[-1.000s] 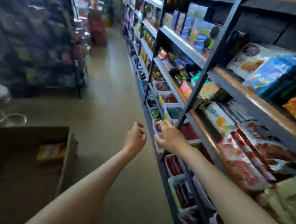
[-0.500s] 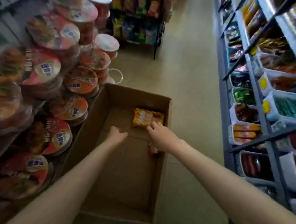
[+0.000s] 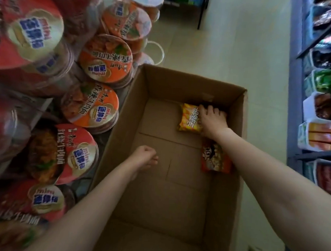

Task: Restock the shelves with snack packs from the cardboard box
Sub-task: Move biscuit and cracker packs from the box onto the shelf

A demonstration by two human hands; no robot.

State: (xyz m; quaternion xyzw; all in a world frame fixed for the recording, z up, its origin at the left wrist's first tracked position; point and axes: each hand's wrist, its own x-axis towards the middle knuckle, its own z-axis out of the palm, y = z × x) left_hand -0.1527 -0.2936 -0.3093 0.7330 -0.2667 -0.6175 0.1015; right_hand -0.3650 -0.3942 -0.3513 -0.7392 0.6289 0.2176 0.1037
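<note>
Right hand [image 3: 212, 121] touches yellow snack pack [image 3: 190, 118]

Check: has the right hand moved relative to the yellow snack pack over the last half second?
Yes. The right hand has advanced toward the far wall of the cardboard box, now resting on the yellow snack pack.

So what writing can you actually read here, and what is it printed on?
"mini": orange noodle bowl lid, seen upside down; the other lids carry it too.
"香辣牛肉面": the same orange noodle bowl lid.
"红烧牛肉面": red noodle bowl lid.
Yellow snack pack in the cardboard box: large characters, too blurred to read.
Red snack pack: print too blurred.
Shelf trays: nothing legible.
</note>
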